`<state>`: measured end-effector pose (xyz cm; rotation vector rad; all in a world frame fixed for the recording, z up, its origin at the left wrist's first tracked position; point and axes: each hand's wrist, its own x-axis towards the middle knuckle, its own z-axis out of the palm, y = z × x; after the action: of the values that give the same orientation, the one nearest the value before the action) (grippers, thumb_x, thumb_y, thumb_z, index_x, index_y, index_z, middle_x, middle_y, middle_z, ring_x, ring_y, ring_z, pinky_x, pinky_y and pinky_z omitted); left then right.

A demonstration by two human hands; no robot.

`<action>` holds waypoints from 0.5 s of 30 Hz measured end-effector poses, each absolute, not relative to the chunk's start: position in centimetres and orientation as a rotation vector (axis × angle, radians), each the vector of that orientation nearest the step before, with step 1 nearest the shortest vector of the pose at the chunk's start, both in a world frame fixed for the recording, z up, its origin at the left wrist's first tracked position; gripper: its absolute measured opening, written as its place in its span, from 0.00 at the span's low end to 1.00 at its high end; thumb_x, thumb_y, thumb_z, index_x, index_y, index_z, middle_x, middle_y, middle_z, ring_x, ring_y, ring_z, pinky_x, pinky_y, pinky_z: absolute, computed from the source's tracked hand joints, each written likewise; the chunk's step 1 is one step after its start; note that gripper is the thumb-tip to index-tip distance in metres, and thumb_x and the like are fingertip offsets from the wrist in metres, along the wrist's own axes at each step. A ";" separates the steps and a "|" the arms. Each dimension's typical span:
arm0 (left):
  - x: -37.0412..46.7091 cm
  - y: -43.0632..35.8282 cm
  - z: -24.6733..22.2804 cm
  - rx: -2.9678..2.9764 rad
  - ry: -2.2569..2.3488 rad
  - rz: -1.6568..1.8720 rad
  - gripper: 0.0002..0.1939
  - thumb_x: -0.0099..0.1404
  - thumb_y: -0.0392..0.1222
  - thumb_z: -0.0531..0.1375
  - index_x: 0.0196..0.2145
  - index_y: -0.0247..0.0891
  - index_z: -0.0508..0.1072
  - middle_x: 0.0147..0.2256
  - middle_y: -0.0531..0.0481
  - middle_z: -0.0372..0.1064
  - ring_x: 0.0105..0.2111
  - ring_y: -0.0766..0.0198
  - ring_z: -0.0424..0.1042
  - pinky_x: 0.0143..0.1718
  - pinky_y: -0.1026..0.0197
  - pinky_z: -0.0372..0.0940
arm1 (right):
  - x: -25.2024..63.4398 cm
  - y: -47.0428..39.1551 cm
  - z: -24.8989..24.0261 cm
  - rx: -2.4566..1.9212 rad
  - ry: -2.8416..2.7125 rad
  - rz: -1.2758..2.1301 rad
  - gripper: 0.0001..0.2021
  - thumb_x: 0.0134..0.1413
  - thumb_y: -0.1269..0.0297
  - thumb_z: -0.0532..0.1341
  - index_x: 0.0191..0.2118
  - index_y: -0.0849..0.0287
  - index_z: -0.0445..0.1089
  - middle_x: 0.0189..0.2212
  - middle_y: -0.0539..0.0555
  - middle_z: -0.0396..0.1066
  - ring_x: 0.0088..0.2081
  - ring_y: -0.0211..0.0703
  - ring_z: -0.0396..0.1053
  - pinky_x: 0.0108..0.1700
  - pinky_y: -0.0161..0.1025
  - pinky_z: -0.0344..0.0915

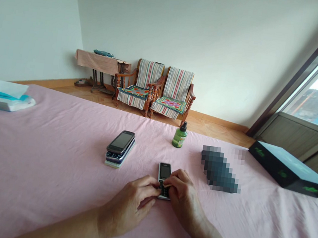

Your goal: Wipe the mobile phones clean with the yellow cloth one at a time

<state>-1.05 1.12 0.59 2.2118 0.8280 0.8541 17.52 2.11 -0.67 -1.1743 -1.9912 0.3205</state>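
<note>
A silver-and-black keypad mobile phone (165, 171) lies face up on the pink cloth (72, 201), its screen pointing away from me. My left hand (133, 199) grips the phone's lower left edge, fingertips against its side. Over the keypad, my right hand (184, 196) pinches a small, thin, pale tan piece (167, 185) whose kind I cannot make out. The fingers of both hands cover parts of the keypad. To the left of the phone is a stack of several mobile phones (120, 145), with a dark touchscreen one on top.
Beyond the phone stands a green spray bottle (179, 137) with a black top. Right of it lies a dark, blurred-out object (219, 172), then a black box (287, 169). A tissue pack (6, 99) sits far left. Two wooden chairs (170, 93) stand past the cloth's edge.
</note>
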 end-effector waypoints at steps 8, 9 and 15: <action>-1.1 1.1 0.7 2.211 0.836 0.852 0.18 0.62 0.23 0.53 0.43 0.41 0.74 0.44 0.50 0.67 0.45 0.65 0.68 0.49 0.65 0.63 | 17.4 2.1 -0.7 -1.177 -1.982 0.343 0.15 0.48 0.83 0.50 0.30 0.61 0.72 0.31 0.55 0.65 0.35 0.43 0.64 0.36 0.38 0.61; -1.1 1.1 0.7 2.212 0.836 0.850 0.18 0.62 0.23 0.53 0.43 0.41 0.74 0.44 0.50 0.67 0.45 0.64 0.68 0.49 0.65 0.63 | 17.4 2.1 -0.8 -1.178 -1.985 0.342 0.15 0.48 0.83 0.50 0.30 0.60 0.72 0.31 0.55 0.65 0.35 0.43 0.64 0.36 0.38 0.61; -1.1 1.1 0.7 2.214 0.837 0.850 0.18 0.63 0.23 0.53 0.43 0.41 0.74 0.44 0.49 0.67 0.44 0.64 0.69 0.48 0.64 0.64 | 17.4 2.1 -1.0 -1.174 -1.969 0.332 0.16 0.47 0.83 0.51 0.30 0.60 0.72 0.32 0.55 0.65 0.36 0.43 0.64 0.36 0.37 0.61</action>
<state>-1.09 1.15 0.74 2.2141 0.8371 0.8497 17.41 2.09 -0.96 -1.1744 -1.9691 0.3315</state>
